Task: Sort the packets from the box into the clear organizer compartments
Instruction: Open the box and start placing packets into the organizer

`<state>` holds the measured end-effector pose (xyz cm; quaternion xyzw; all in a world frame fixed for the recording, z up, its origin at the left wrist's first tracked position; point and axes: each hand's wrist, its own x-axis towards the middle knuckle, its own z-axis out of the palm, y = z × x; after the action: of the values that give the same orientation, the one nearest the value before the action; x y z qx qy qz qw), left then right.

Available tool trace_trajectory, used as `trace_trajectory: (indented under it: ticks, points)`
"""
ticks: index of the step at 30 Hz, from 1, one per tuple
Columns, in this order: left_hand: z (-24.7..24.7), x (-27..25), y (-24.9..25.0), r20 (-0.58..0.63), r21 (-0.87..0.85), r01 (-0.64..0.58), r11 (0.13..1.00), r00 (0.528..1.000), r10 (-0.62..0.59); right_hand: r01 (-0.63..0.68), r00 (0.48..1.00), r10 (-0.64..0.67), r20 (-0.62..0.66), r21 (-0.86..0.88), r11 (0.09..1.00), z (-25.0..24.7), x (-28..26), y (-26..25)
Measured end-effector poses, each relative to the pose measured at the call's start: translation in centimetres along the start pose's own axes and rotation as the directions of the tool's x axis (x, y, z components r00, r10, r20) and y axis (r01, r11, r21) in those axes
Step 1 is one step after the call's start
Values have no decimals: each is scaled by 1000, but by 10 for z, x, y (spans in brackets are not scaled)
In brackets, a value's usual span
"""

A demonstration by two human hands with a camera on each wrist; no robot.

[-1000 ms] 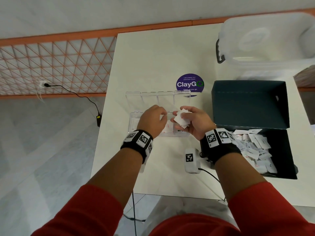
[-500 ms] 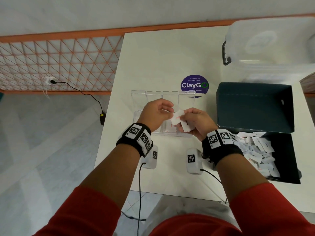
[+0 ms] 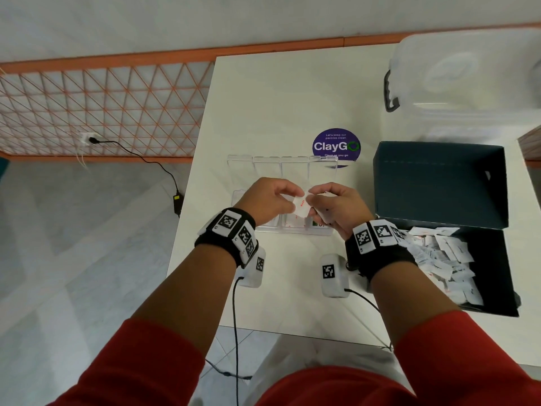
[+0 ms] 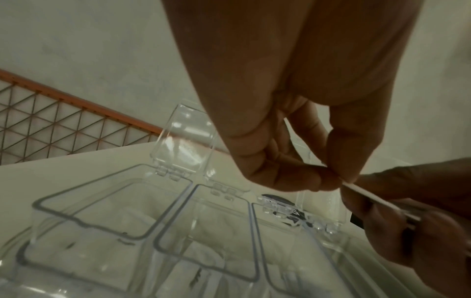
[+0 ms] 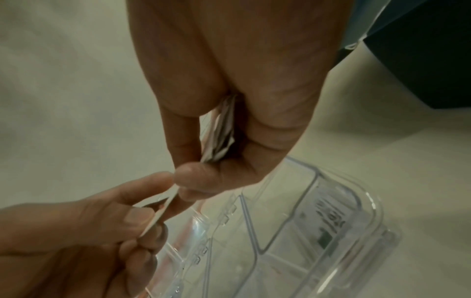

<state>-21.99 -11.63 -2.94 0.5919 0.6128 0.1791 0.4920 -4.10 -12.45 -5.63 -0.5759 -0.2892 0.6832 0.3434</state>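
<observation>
Both hands now meet over the clear organizer (image 3: 282, 197), which sits on the white table (image 3: 263, 98) toward its left edge, with its 4 lids standing open. The left hand (image 3: 268, 202) pinches 1 white packet (image 3: 301, 204) between thumb and fingertips, while the right hand (image 3: 336, 208) still touches the same packet's other edge with thumb and forefinger; in the right wrist view it also clamps a small folded stack of packets (image 5: 220, 133) against its palm. So both hands are closed on packets: the left on the single one, the right on that one and the stack.

Compared with 1 second ago, the left hand has come up off the organizer and taken hold of a packet peeled from the right hand's bunch; half a second ago it was only reaching the packet's edge. This looks like a hand-off: the left will likely carry this red-printed packet to a compartment on its own side.

The camera has also tipped, so the table sits a little further right in the head view. The dark box (image 3: 483, 259) at the table's right edge holds a large heap of packets, so sorting seems far from done.
</observation>
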Motion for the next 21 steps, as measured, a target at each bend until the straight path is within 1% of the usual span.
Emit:
trace_trajectory:
  ticks: [3, 6, 8, 10, 16, 18, 20, 21]
  points:
    - [1, 1, -2, -40, 6, 16, 1000, 999, -16, -15, 999, 16, -28, 51, 999, -1, 2, -1]
    - [3, 2, -7, -137, 1, 55, 998, 989, -55, -22, 999, 29, -44, 152, 988, -5, 5, -3]
    - [5, 3, -12, -186, 58, 65, 996, 981, -53, -22, 998, 31, -56, 156, 987, -7, 5, -4]
    - [10, 4, -15, -199, 128, 72, 989, 979, -45, -28, 997, 38, -64, 146, 989, -8, 6, -4]
    - [32, 3, -17, -182, 274, 84, 958, 983, -34, -38, 997, 48, -59, 153, 987, -6, 6, -1]
    - [38, 4, -17, -134, 402, 65, 913, 991, -11, -35, 998, 43, -40, 172, 985, -7, 5, -1]
    - [41, 6, -17, -49, 590, 21, 807, 999, 9, -38, 999, 44, -26, 210, 977, -7, 5, 0]
    - [41, 6, -18, -13, 659, -7, 752, 1000, 21, -43, 999, 49, -20, 227, 973, -7, 5, 0]
